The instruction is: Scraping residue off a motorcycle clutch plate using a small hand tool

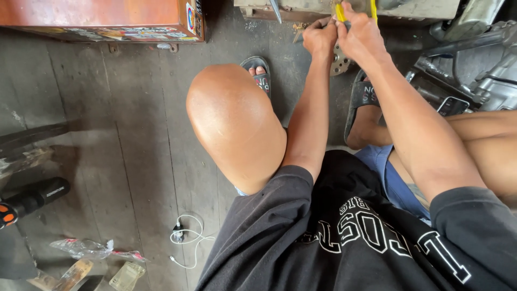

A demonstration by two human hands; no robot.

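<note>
Both hands [344, 35] grip yellow-handled tool [340, 11]; raised knee [234, 121] left of forearms

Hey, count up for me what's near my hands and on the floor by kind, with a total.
Hands: 2, left hand, right hand
Yellow-handled tool: 1
Round perforated metal disc: 1
Black sandals: 2
White cable with charger: 1
Black power tool: 1
Total: 8
</note>
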